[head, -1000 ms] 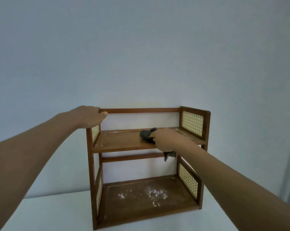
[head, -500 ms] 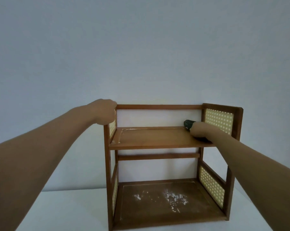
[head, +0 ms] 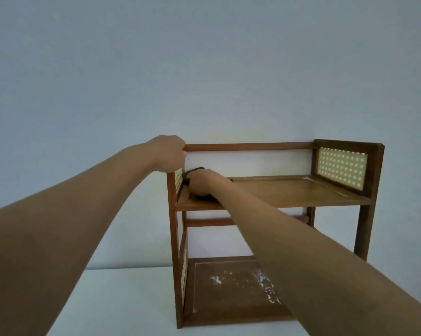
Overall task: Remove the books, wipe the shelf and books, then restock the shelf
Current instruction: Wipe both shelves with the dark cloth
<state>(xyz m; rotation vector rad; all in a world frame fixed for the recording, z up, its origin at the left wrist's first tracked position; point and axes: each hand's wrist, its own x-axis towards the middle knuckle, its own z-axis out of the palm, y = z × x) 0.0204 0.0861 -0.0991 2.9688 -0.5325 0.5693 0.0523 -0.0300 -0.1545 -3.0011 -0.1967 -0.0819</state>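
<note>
Right hand (head: 202, 184) gripping cloth (head: 189, 175) — now at the shelf's (head: 301, 192) left end.

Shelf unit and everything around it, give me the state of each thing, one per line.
Shelf unit: upright on the table, no books on it.
Upper shelf: bare, looks clean.
Lower shelf: white specks on it, not yet wiped.
Dark cloth: pressed on the upper shelf's left end.
Left hand: grips the top left corner.
Right hand: holds the cloth.
</note>
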